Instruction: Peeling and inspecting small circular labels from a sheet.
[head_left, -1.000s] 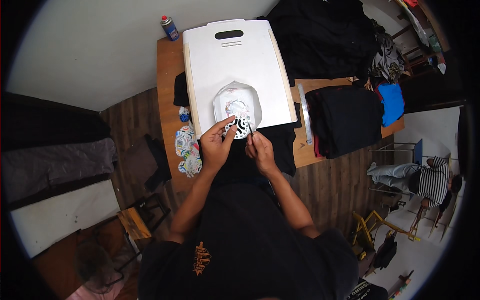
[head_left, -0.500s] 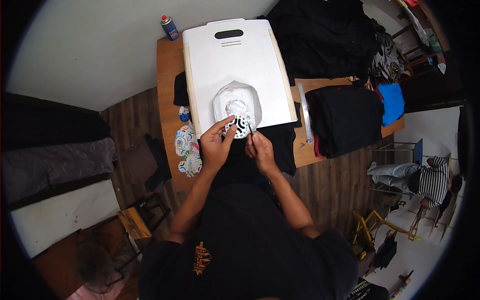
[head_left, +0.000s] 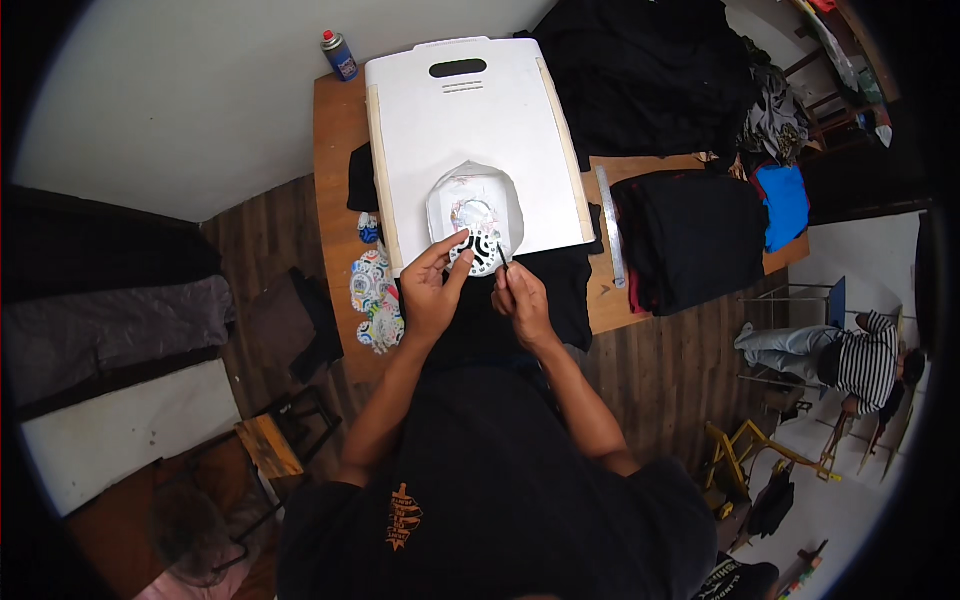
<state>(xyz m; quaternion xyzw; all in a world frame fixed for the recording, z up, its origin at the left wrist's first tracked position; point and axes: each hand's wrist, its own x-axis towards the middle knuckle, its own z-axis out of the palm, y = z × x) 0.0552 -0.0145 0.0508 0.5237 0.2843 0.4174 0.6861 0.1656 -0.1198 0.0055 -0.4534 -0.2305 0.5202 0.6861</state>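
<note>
My left hand [head_left: 430,297] pinches a white round piece [head_left: 478,254] with a bold black pattern between thumb and fingers. In my right hand [head_left: 524,305] is a thin dark pen-like tool [head_left: 502,258], its tip at the right edge of that piece; its exact kind is too small to tell. Both hands are over the near end of a white panel [head_left: 480,125] with a slot handle. Beneath the piece lies a whitish rounded sheet or shallow tray [head_left: 508,200] with faint coloured marks. Several patterned round pieces [head_left: 372,285] lie left of my left hand.
A blue spray can [head_left: 341,58] with a red cap stands at the table's far left. Dark folded garments [head_left: 685,240], a metal ruler [head_left: 610,230] and blue cloth [head_left: 780,208] lie to the right. One person [head_left: 862,365] is at far right, another [head_left: 190,530] at lower left.
The round piece has turned slightly in my left hand, and the tool's tip has shifted a little along its edge. Both arms stay nearly in place.
</note>
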